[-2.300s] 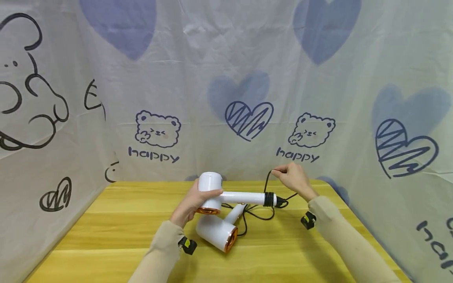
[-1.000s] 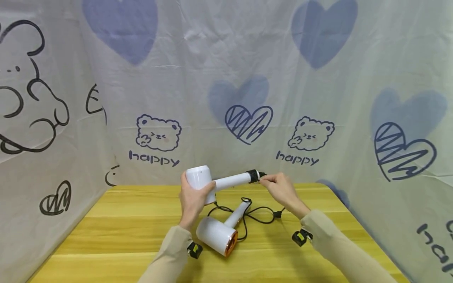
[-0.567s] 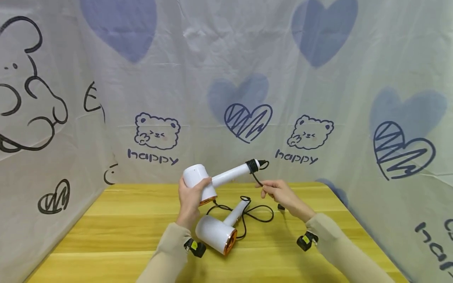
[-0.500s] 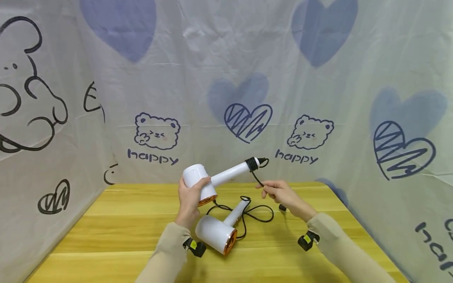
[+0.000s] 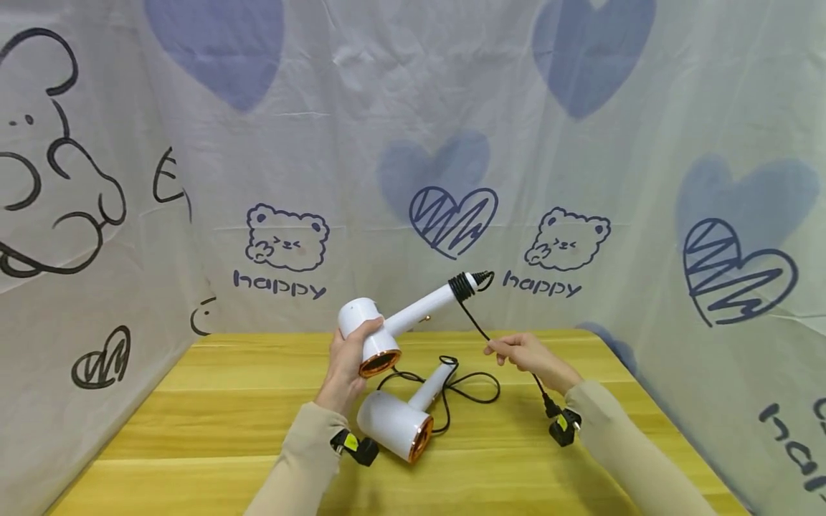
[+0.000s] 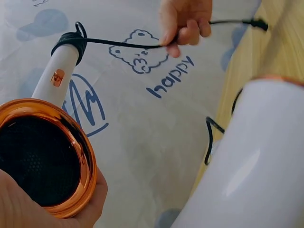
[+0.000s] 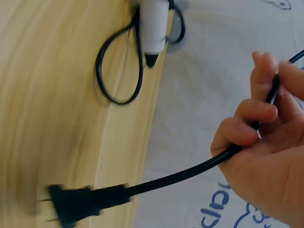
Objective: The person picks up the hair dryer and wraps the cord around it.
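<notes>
My left hand [image 5: 345,362] grips the head of a white hair dryer [image 5: 419,309] with a copper-coloured rim, holding it above the table with the handle tilted up to the right. Black cord is wound in several turns round the handle's end. From those turns a taut length of power cord [image 5: 474,320] runs down to my right hand [image 5: 530,358], which pinches it between thumb and fingers. Past that hand the cord's free end hangs with a two-pin plug [image 7: 76,204]. A second white hair dryer [image 5: 390,423] lies on the table below, its copper rim facing front right.
The second dryer's black cord [image 5: 480,400] lies in loose loops on the yellow wood-grain table [image 5: 213,401]. A white curtain [image 5: 361,215] printed with hearts and bears hangs behind the table and along both sides. A small black camera is strapped to each wrist.
The held dryer's handle has swung from nearly level to pointing up. My right hand has moved down from the cord near the handle's end and drawn the cord out to the right.
</notes>
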Available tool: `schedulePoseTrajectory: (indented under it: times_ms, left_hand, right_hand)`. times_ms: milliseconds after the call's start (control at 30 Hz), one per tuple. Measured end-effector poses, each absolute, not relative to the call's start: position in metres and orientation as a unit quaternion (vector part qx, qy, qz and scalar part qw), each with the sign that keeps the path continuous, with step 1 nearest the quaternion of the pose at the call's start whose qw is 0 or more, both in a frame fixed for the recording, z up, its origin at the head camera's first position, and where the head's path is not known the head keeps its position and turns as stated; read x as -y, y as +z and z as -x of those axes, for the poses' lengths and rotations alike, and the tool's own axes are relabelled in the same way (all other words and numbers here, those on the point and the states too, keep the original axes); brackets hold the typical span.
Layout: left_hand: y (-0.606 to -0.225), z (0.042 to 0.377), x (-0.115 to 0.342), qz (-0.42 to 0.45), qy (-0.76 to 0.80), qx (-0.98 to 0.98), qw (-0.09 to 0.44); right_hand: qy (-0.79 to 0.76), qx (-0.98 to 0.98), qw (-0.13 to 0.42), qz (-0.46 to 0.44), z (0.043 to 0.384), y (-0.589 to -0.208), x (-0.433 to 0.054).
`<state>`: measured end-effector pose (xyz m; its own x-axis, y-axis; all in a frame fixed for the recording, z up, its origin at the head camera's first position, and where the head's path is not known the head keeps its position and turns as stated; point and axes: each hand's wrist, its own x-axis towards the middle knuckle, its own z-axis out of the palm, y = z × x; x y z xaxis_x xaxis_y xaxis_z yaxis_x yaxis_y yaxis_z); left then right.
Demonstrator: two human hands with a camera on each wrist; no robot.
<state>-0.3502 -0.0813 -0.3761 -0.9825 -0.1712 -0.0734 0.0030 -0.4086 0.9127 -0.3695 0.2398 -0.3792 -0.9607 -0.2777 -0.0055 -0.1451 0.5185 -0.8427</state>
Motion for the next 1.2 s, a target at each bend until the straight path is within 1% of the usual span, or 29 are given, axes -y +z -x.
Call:
schedulePoseTrajectory:
  times_ms: [67,133,233,333,467,600,733,833,933,1000,1200]
  left_hand:
    - [-0.377,0.351,0.081,-0.076,-0.838,0.538,0.047]
    - [-0.377,0.351,0.080,-0.072,-0.847,0.526,0.037]
    - [-0.376,0.352,0.079,-0.057,-0.862,0.504,0.012]
    - [-0.375,0.353,0.078,-0.043,-0.870,0.491,-0.013]
    - [-0.374,0.353,0.078,-0.031,-0.863,0.503,-0.038]
    - [-0.377,0.352,0.080,-0.021,-0.856,0.513,-0.070]
    - [-0.382,0.353,0.082,0.006,-0.844,0.520,-0.130]
    - [-0.384,0.353,0.083,0.030,-0.829,0.533,-0.165]
    - [-0.387,0.354,0.086,0.045,-0.817,0.550,-0.170]
    - [-0.388,0.355,0.088,0.054,-0.809,0.563,-0.164]
    - [-0.391,0.353,0.090,0.066,-0.764,0.629,-0.128]
  right_hand:
    - [-0.474,-0.871,0.065,0.111,0.373,-0.379,-0.243]
    - [-0.480,-0.866,0.072,0.117,0.376,-0.379,-0.246]
    - [-0.486,-0.860,0.085,0.128,0.381,-0.379,-0.250]
    - [-0.478,-0.867,0.081,0.117,0.385,-0.378,-0.252]
    - [-0.464,-0.881,0.039,0.082,0.392,-0.374,-0.251]
    - [-0.465,-0.884,-0.015,0.048,0.396,-0.370,-0.248]
    - [-0.466,-0.883,-0.033,0.047,0.398,-0.366,-0.242]
    - [-0.472,-0.878,-0.054,0.060,0.399,-0.362,-0.240]
    - [-0.467,-0.876,-0.088,0.079,0.398,-0.357,-0.242]
    - [-0.455,-0.880,-0.101,0.094,0.396,-0.353,-0.242]
    - [-0.385,-0.912,-0.107,0.089,0.388,-0.343,-0.236]
